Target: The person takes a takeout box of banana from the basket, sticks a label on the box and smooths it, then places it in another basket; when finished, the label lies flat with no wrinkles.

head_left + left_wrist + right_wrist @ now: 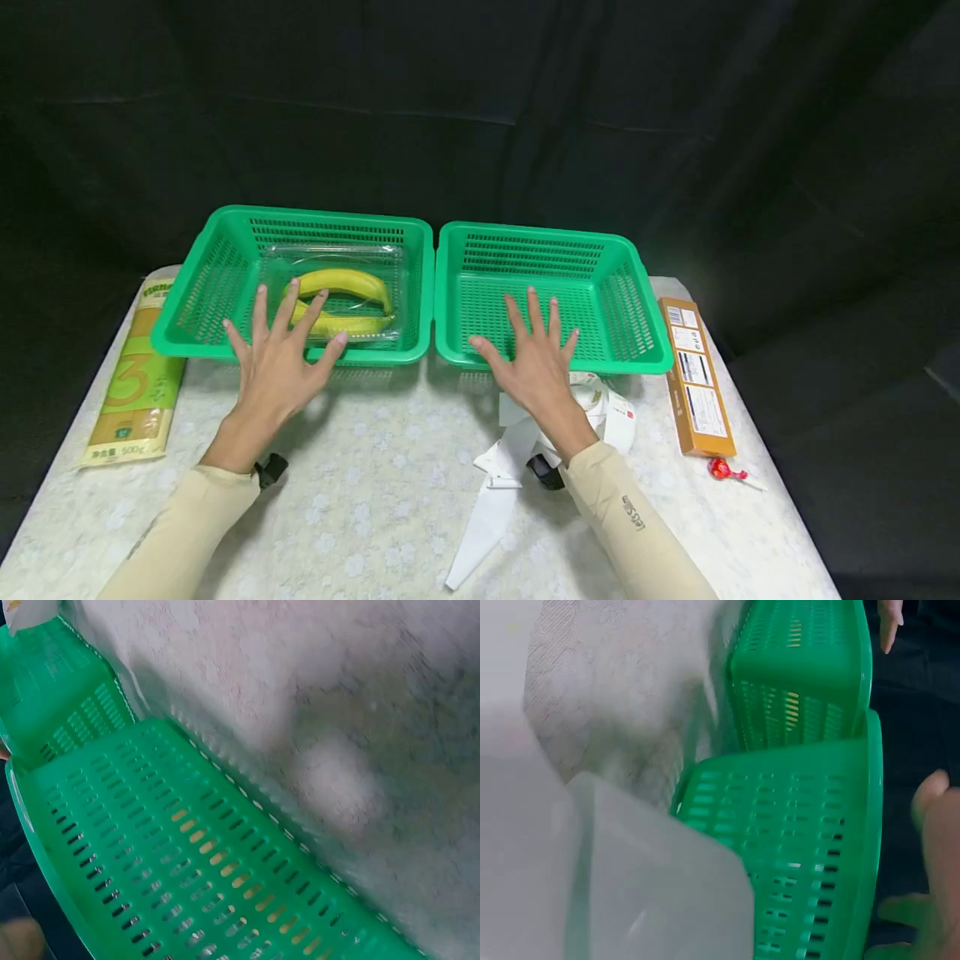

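I judged this a reaching step: my left grip [277,364] spread wide, holding nothing, over the near rim of the left basket [382,357], where bananas [345,283] lay in a clear box [330,250]. My right grip [536,367], equally wide, hovered at the right basket [630,365], seemingly bare. Contact I couldn't confirm. Grasping anything called for narrowing either grip.

The left basket [386,357], bananas [348,282] inside, stands just beside the right basket [480,300].
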`<state>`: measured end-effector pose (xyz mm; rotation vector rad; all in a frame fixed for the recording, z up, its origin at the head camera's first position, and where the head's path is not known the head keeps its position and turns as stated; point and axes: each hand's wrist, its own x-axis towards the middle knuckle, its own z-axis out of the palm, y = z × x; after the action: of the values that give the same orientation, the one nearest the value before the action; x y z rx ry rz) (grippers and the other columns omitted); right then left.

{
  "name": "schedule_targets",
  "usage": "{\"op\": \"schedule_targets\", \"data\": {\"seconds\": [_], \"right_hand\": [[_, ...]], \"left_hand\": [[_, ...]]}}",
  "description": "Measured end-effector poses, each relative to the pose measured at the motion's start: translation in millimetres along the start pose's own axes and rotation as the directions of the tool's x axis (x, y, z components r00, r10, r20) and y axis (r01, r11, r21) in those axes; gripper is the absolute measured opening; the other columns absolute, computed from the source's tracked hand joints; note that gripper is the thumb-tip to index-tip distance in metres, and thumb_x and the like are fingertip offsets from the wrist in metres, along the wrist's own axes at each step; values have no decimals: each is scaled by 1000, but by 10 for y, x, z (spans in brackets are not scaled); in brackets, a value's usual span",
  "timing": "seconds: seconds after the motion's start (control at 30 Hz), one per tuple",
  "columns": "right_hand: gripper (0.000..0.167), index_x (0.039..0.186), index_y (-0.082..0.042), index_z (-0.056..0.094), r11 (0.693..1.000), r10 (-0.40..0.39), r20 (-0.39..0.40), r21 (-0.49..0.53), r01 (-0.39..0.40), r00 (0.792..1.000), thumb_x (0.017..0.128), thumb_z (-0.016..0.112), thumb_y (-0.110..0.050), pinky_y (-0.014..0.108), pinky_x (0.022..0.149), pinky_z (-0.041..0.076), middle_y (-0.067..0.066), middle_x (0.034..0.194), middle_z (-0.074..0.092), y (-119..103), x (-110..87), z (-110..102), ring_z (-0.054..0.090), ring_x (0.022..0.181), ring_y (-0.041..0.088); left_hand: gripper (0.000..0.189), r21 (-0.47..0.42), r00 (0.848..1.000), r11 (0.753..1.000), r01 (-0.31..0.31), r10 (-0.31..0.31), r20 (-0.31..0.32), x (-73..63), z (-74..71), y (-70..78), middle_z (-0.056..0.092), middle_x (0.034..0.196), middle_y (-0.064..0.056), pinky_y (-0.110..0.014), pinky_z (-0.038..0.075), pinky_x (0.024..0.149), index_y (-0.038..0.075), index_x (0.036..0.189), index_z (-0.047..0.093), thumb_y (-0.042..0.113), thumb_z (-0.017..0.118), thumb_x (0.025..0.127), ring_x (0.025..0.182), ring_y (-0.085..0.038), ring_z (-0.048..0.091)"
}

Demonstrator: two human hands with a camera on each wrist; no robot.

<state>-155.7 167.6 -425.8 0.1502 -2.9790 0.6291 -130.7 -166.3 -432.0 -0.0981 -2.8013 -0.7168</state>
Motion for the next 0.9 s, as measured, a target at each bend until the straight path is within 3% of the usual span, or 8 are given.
{"op": "schedule_targets", "data": {"seconds": [0.07, 0.17, 0.23, 0.33, 0.47, 0.57, 0.7, 0.9], "right_hand": [[78, 158, -20, 35, 996, -46, -72, 69, 51, 996, 96, 50, -65, 73, 120, 10, 11, 170, 17, -37, 13, 2, 8, 158, 39], [61, 145, -7, 53, 972, -130, -183, 168, 162, 974, 100, 59, -46, 63, 121, 25, 18, 163, 34, -115, 59, 1, 28, 152, 40], [47, 133, -2, 63, 947, -180, -244, 218, 235, 953, 100, 63, -36, 58, 118, 35, 20, 154, 46, -189, 115, 3, 41, 145, 40], [31, 120, -3, 71, 916, -202, -284, 283, 284, 937, 100, 63, -26, 50, 104, 51, 18, 134, 65, -311, 232, -1, 62, 126, 35], [22, 116, -6, 73, 892, -159, -224, 386, 238, 961, 101, 61, -18, 43, 81, 61, 13, 108, 77, -493, 388, -20, 75, 98, 27], [23, 117, -6, 73, 888, -129, -158, 422, 185, 979, 102, 60, -18, 40, 72, 61, 12, 98, 79, -646, 482, -24, 76, 87, 24], [22, 118, -5, 72, 881, -108, -127, 448, 154, 986, 102, 59, -15, 35, 71, 61, 13, 99, 78, -840, 576, 13, 76, 85, 23], [20, 115, -9, 73, 818, -58, -79, 567, 93, 995, 102, 60, -14, 31, 73, 60, 10, 107, 77, -1075, 626, 86, 75, 92, 20]], "left_hand": [[61, -58, 998, 998, -1, -3, -70, 28, -14, -21, 28, 165, -18, -83, 3, 112, 17, 154, 42, 47, 51, 101, 155, -46, 10], [47, -151, 980, 988, -11, -19, -197, 84, -71, -72, 48, 148, -30, -72, 25, 114, 2, 142, 55, 24, 56, 101, 142, -49, 37], [38, -177, 965, 984, -13, -34, -262, 130, -127, -119, 60, 130, -34, -67, 39, 104, -5, 133, 61, 13, 57, 99, 124, -51, 52], [31, -192, 952, 981, 26, -83, -296, 210, -217, -205, 68, 108, -32, -62, 46, 88, -6, 125, 66, 5, 55, 98, 101, -49, 62], [28, -188, 943, 978, 94, -148, -297, 327, -305, -317, 71, 93, -30, -60, 46, 78, -5, 120, 70, 3, 54, 98, 86, -45, 65], [28, -184, 935, 973, 138, -189, -299, 403, -344, -391, 70, 91, -31, -61, 46, 82, -6, 117, 70, 1, 53, 97, 85, -45, 64], [29, -156, 939, 970, 187, -223, -261, 454, -364, -468, 69, 96, -31, -63, 46, 86, -6, 118, 70, 0, 51, 96, 90, -47, 62], [31, -96, 960, 967, 234, -246, -133, 440, -314, -531, 66, 112, -30, -64, 46, 85, -2, 121, 69, 10, 49, 100, 102, -50, 60]]}}
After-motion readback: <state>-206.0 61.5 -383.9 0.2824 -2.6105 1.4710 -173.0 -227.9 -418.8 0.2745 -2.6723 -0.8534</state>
